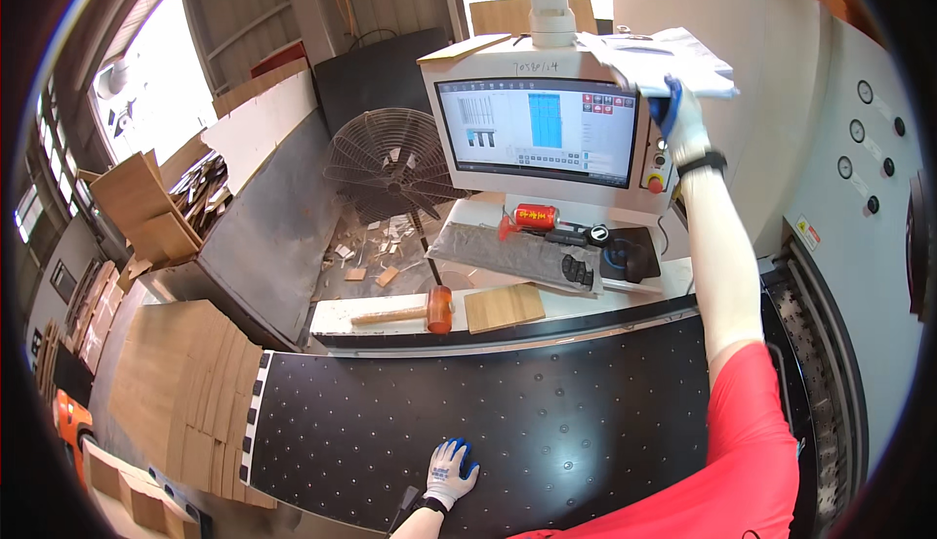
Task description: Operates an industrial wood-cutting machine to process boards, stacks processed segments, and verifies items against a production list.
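Observation:
My right hand (682, 124), in a white glove with blue fingers and palm, is raised at the upper right corner of the monitor housing. Its fingers are closed on the lower edge of some loose white paper sheets (683, 56) above the housing. Below the sheets, the lit monitor (537, 129) shows a blue panel drawing. My left hand (451, 471), gloved the same way, rests palm down with fingers extended on the black, stud-dotted machine table (390, 412). Nothing is in it.
Behind the table, a ledge carries an orange-headed mallet (439, 310) and a wooden board (504, 308). A keyboard (508, 254), a red can (536, 216) and a black mouse (636, 263) sit under the monitor. Stacked brown panels (176, 383) stand left; a caged fan (395, 163) stands behind.

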A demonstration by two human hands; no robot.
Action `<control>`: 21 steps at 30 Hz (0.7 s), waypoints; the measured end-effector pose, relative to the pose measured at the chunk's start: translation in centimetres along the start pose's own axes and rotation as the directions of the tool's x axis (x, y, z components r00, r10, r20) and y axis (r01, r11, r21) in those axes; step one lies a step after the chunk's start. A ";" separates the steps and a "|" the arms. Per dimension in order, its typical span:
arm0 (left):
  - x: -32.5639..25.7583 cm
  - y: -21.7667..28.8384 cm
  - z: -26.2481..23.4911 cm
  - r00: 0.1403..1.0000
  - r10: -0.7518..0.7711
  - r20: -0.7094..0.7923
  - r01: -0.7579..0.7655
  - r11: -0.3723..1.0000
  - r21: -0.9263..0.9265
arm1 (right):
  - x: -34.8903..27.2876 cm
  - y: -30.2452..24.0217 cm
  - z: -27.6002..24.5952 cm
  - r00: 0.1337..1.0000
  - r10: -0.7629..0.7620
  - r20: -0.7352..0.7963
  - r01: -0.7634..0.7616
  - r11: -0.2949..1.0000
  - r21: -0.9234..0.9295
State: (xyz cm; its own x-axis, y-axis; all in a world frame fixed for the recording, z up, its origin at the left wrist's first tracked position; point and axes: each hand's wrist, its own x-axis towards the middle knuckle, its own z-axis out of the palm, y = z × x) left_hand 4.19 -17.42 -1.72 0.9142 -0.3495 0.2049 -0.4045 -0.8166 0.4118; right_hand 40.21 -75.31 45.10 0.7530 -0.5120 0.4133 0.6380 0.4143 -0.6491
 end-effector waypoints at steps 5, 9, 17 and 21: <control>0.1 -1.2 0.9 0.998 0.059 0.000 -0.059 0.997 -0.045 | -21.0 -2.2 -8.1 0.993 0.004 0.119 -0.015 0.995 0.097; -0.9 -2.7 1.3 0.985 0.087 -0.149 -0.113 0.978 -0.175 | -39.3 -1.0 -12.2 0.933 0.358 0.049 -0.357 0.896 0.263; 0.7 -1.8 -3.7 0.999 -0.003 -0.036 -0.022 0.738 -0.674 | -62.3 0.3 -14.5 0.560 0.823 -0.091 -0.806 0.567 0.167; -2.1 -2.9 -4.0 0.867 0.018 0.498 0.439 -0.500 -0.746 | -64.2 3.6 -16.8 0.363 0.930 -0.059 -0.928 0.356 -0.107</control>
State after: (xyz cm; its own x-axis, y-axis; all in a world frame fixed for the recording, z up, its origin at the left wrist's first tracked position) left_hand 3.39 -12.52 0.20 0.7971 -0.5462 -0.2574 0.5863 0.5979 0.5466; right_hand -8.50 -53.56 5.52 0.8573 0.1547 -0.4910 -0.4892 0.5421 -0.6833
